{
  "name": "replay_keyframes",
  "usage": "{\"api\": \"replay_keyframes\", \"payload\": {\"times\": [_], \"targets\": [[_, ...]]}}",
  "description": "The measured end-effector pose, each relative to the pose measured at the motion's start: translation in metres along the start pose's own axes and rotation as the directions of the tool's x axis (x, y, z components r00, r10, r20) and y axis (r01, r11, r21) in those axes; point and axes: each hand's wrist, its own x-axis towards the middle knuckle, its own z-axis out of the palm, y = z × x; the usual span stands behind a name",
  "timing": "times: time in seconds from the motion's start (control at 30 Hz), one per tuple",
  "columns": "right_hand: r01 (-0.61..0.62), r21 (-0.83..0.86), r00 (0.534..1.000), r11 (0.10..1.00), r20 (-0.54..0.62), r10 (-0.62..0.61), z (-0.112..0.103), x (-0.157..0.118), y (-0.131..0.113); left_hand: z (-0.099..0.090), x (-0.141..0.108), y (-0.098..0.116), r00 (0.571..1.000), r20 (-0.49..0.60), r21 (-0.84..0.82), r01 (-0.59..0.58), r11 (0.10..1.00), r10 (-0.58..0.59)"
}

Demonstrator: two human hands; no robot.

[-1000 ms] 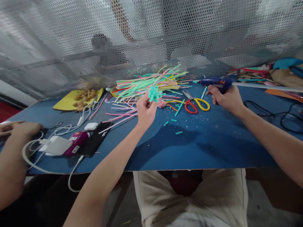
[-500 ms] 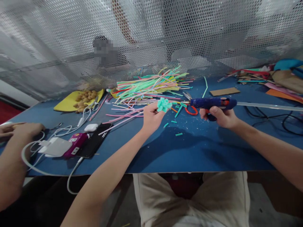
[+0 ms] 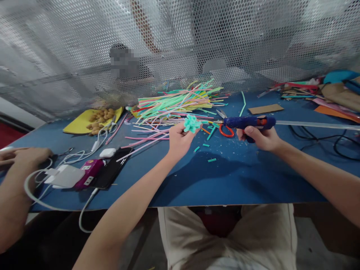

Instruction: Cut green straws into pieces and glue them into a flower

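My left hand [image 3: 180, 141] pinches a mint-green flower-like piece [image 3: 191, 123] above the blue table. Its petals point up and away from my fingers. My right hand [image 3: 260, 138] is wrapped round the handle of a dark blue glue gun [image 3: 249, 122], whose tip points left at the green piece. A long clear glue stick [image 3: 315, 124] sticks out of the gun's back end. Red-handled scissors [image 3: 226, 130] lie beneath the gun's nozzle. Short cut green pieces [image 3: 212, 160] are scattered on the table in front of them.
Behind my left hand lies a heap of coloured straw-like strips [image 3: 180, 99]. Farther left are a yellow sheet [image 3: 73, 124] with brown lumps, a black phone [image 3: 112, 168], chargers [image 3: 69, 176] and a person's hand [image 3: 33, 154]. Cardboard [image 3: 266, 109] and black cables [image 3: 341, 140] are right.
The glue gun and my right hand have moved slightly left, towards the green piece. My left hand has shifted slightly left, and the green piece is tilted a little differently.
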Motion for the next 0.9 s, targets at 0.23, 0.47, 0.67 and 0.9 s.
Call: {"api": "replay_keyframes", "payload": {"times": [0.23,0.47,0.67,0.9], "targets": [[0.022,-0.081,0.999,0.996,-0.026,-0.024,0.002,0.001,0.003,0.001,0.001,-0.001,0.988,0.110,-0.043,-0.103,0.994,0.107],[-0.007,-0.008,0.999,1.000,-0.038,0.006,0.011,-0.001,-0.001,0.005,-0.002,0.001,0.956,0.249,-0.052,-0.144,0.988,0.153],[-0.048,0.024,0.998,0.999,-0.032,0.049,0.015,-0.002,-0.006,0.007,-0.004,0.004,0.965,0.220,-0.056,-0.131,0.990,0.140],[-0.020,-0.002,0.998,1.000,-0.052,0.020,0.016,-0.003,-0.007,0.010,-0.004,0.007,0.983,0.160,-0.053,-0.081,0.995,0.089]]}}
